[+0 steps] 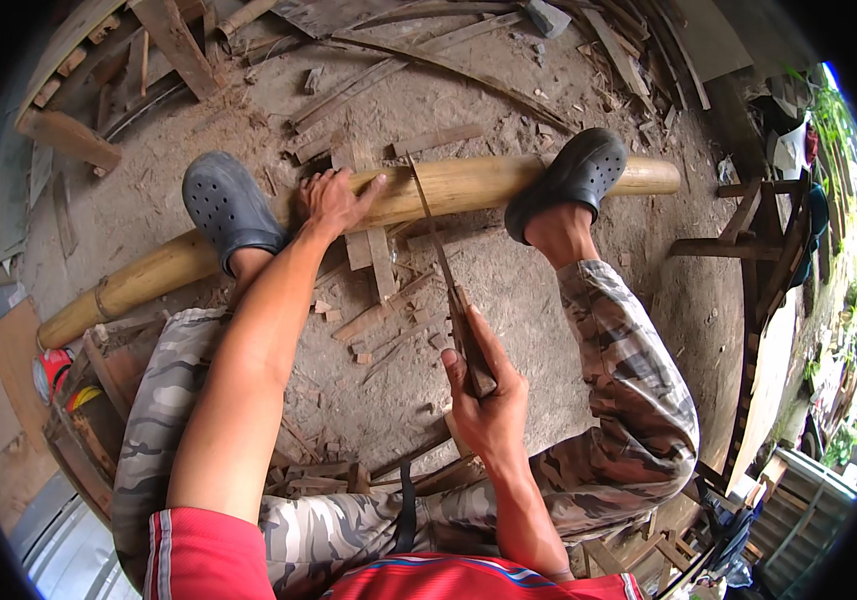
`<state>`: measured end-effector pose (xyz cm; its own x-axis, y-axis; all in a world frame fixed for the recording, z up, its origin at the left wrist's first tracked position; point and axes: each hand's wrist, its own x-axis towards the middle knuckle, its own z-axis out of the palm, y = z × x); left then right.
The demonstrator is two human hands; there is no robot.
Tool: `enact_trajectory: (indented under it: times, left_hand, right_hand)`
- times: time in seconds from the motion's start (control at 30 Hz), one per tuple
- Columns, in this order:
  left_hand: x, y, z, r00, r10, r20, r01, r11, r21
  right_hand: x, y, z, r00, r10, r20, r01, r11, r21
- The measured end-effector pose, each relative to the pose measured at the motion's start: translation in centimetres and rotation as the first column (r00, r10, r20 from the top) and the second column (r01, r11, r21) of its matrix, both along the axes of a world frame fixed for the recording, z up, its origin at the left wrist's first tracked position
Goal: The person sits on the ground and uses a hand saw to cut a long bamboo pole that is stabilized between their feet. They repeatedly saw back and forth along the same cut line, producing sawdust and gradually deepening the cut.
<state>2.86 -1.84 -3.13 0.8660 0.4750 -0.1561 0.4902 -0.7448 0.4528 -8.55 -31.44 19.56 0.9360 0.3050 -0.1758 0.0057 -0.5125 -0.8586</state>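
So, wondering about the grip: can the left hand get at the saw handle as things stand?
Probably yes: the left hand rests on the bamboo pole, and open ground lies between it and the saw in the right hand.

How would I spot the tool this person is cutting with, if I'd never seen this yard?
Find the long bamboo pole lying across the dirt floor, pinned under two dark clogs. From its middle a thin saw runs back to the right hand, which grips its handle. Unlike the pale wood scraps around it, it is a narrow, dark, straight metal blade.
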Motion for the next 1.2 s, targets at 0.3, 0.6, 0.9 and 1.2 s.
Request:
enact_trajectory:
  times: [0.3, 0.6, 0.9, 1.2]
  left_hand:
    - [0.3, -0.1, 0.6, 0.997, 0.065, -0.037, -0.063, 0.997, 0.038]
    - [-1.1, 0.4, 3.5, 0.919, -0.349, -0.186, 0.371, 0.922, 0.105]
    - [-2.1, 0.6, 1.9, 0.941, -0.286, -0.180, 0.306, 0.947, 0.095]
    - [-1.3, 1.9, 2.3, 0.944, -0.306, -0.127, 0.322, 0.936, 0.143]
  right_hand:
    - [0.5, 1.1, -0.8, 0.999, 0.011, 0.032, -0.011, 1.000, -0.003]
    - [9.1, 7.9, -6.4, 0.988, -0.031, -0.151, 0.035, 0.999, 0.023]
    - [2.9, 2.5, -2.4, 0.999, 0.029, -0.021, -0.029, 0.999, 0.016]
    - [6.7, 5.5, -3.3, 0.992, 0.038, -0.123, -0.031, 0.998, 0.055]
